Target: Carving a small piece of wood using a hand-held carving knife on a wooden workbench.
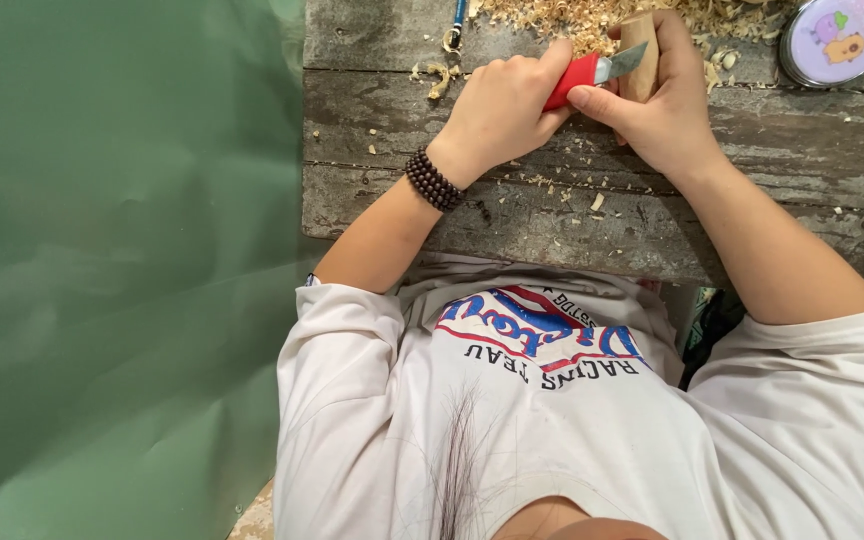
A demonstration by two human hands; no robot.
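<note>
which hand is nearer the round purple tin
Right. The right hand, holding the wood, is just left of the tin; the left hand, gripping the red knife, lies farther left.

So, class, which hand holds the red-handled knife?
The left hand, wearing the dark beaded bracelet, holds the red-handled knife; the right hand grips a pale wooden block.

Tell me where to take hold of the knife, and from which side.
Grip the knife by its red handle, coming from the left: the bare blade points right, against the wood in the right hand. The left hand holds it so.
</note>
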